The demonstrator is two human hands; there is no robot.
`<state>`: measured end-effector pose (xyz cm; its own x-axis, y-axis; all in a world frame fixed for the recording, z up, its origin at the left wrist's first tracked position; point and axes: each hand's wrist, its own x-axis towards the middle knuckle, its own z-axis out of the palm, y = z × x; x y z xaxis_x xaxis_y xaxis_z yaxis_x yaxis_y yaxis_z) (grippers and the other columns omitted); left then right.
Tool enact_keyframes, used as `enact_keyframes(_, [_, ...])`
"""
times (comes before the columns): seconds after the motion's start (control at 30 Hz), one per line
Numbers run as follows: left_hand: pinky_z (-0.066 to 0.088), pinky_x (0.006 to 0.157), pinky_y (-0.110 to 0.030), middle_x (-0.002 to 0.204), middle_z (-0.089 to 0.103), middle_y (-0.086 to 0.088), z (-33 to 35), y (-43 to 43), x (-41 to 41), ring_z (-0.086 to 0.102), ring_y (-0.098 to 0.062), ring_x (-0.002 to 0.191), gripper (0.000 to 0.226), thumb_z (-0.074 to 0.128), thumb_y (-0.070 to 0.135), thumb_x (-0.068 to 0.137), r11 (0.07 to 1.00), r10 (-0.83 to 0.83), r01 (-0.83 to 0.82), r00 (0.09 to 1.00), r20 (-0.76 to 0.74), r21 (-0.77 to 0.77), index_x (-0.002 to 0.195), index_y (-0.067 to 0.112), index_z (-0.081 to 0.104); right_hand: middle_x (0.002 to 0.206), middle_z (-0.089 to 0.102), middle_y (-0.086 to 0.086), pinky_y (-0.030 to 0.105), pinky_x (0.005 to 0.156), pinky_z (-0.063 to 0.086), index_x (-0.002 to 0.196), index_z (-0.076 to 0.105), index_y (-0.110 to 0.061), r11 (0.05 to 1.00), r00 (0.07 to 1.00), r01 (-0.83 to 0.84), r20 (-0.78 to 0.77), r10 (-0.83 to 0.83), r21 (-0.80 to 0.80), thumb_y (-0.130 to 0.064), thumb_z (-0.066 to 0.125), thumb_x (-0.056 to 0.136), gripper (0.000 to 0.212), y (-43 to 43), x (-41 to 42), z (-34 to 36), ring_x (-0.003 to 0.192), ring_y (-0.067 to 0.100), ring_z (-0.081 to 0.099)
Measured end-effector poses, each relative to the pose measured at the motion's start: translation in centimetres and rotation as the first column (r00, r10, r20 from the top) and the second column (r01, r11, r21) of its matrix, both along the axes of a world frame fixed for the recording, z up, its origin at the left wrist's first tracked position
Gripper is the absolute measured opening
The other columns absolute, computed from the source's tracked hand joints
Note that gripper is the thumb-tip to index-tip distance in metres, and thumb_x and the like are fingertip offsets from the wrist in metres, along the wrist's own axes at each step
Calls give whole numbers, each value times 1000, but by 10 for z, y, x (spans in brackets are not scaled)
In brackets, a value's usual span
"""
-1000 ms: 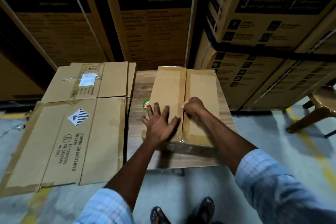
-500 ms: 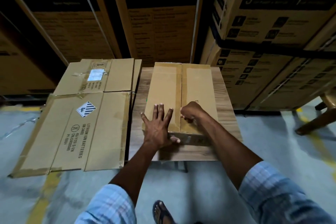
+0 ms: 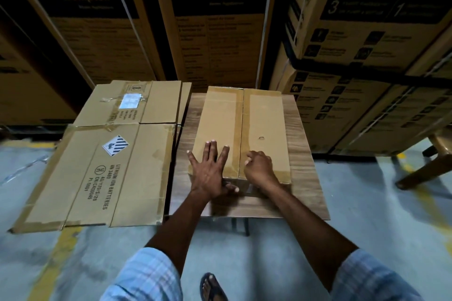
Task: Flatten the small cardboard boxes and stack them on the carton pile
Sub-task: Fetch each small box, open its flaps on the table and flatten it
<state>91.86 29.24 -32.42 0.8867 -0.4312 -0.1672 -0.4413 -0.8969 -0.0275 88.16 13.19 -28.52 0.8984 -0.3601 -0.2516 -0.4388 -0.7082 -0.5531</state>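
Left hand (image 3: 208,173) pressed flat on the small box (image 3: 265,115), the clenched right hand (image 3: 260,166) has slid down its taped seam (image 3: 242,124) toward 6 o'clock, likely freeing the flaps.

Single view: head-worn, wide-angle. Lens faces forward and steeply down, from above the near edge of the desk (image 3: 305,178). Close range: the box (image 3: 220,124) on the desk sits mid-frame, both arms (image 3: 186,222) reaching it from the bottom edge. Pile (image 3: 137,178) of flattened card takes the left-centre. Floor (image 3: 367,203) and one foot (image 3: 211,287) lie straight below. Stacked cartons (image 3: 220,39) fill the top; edges bow outward.
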Motion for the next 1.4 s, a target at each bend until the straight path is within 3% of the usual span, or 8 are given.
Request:
enact_keyframes(0.37, [7, 116, -77, 164, -35, -14, -4, 0, 4, -17, -34, 157, 158, 70, 90, 54, 979, 96, -93, 995, 8, -182, 153, 29, -36, 107, 66, 13, 28, 71, 48, 111, 66, 4, 758, 927, 373, -257, -274, 535, -5, 44, 99, 27, 19, 60, 27, 94, 28, 62])
enact_keyframes(0.53, [2, 115, -78, 168, -28, -12, -6, -6, 8, -22, -33, 156, 149, 52, 101, 55, 990, 117, -118, 993, -22, -76, 160, 25, -22, 70, 56, 6, 25, 53, 38, 74, 57, -10, 900, 962, 187, -261, -85, 394, -13, 42, 102, 32, 6, 62, 41, 60, 19, 49])
enact_keyframes(0.6, [2, 115, -77, 168, -28, -12, -6, -5, 9, -22, -34, 156, 149, 50, 103, 55, 989, 127, -129, 992, -24, -77, 161, 24, -19, 99, 69, 14, 34, 79, 52, 95, 68, -9, 986, 947, -52, -305, 99, 160, -36, 40, 100, 40, 2, 62, 34, 88, 29, 64])
enact_keyframes(0.67, [4, 115, -77, 169, -25, -12, -4, -4, 10, -20, -35, 156, 149, 51, 103, 55, 988, 130, -132, 991, -31, -81, 162, 24, -16, 137, 61, 15, 49, 107, 40, 122, 67, -11, 964, 904, -260, -363, 227, -46, -52, 31, 99, 59, -2, 57, 22, 127, 36, 52])
enact_keyframes(0.77, [6, 115, -77, 169, -24, -12, 0, -5, 10, -19, -35, 156, 149, 53, 101, 55, 988, 131, -134, 991, -34, -77, 162, 23, -15, 141, 51, 9, 51, 110, 28, 124, 67, -19, 911, 868, -411, -319, 381, -32, -41, 34, 107, 43, -14, 33, 23, 136, 33, 36])
enact_keyframes(1.0, [7, 115, -76, 169, -23, -12, 1, -6, 9, -18, -35, 157, 150, 55, 101, 55, 987, 145, -147, 989, -42, -59, 163, 23, -14, 111, 61, 6, 38, 95, 46, 95, 71, -21, 888, 869, -460, -213, 447, -11, -43, 63, 97, 23, -21, 27, 20, 111, 27, 56])
enact_keyframes(1.17, [11, 115, -77, 170, -21, -13, -1, -7, 9, -17, -34, 157, 148, 52, 102, 57, 990, 141, -141, 990, -15, -30, 163, 22, -15, 84, 74, 6, 31, 71, 57, 81, 75, -15, 988, 991, -112, 58, 119, -108, -38, 77, 86, 23, 0, 15, -2, 78, 26, 69])
enact_keyframes(1.4, [10, 115, -79, 169, -22, -14, 0, -9, 13, -17, -36, 157, 139, 60, 90, 68, 991, 132, -132, 990, -44, 16, 163, 21, -15, 99, 66, 11, 34, 78, 52, 93, 73, -2, 760, 723, -439, 315, 615, -479, 1, 81, 76, 19, 5, -18, -28, 96, 27, 59])
